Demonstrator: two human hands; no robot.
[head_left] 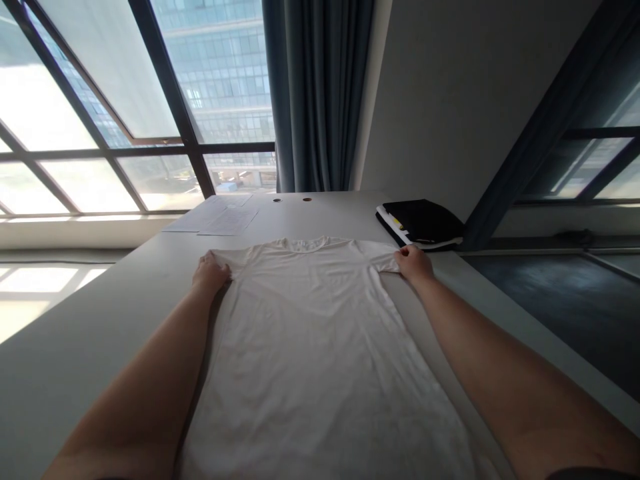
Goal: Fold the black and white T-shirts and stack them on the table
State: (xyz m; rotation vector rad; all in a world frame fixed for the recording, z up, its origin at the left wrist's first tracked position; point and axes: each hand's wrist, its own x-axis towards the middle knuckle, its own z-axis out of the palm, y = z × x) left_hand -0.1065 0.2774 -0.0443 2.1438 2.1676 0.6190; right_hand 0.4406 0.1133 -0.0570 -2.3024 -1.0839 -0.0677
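A white short-sleeved T-shirt [310, 333] lies spread over the table, its collar toward the far end and its lower part running out of view at the bottom. Light creases cross its chest and sides. At the far left, my left hand [211, 272] is closed on the end of one sleeve. My right hand [414, 261] pinches the edge of the other sleeve between thumb and fingers. Both arms reach forward along the two sides of the shirt.
The pale table [125, 313] carries printed papers [227, 220] at its far left. Just beyond my right hand lies a black folder or bag [425, 221] on white sheets. Two round holes pierce the far tabletop. Windows, a blue curtain [317, 100] and a wall stand behind.
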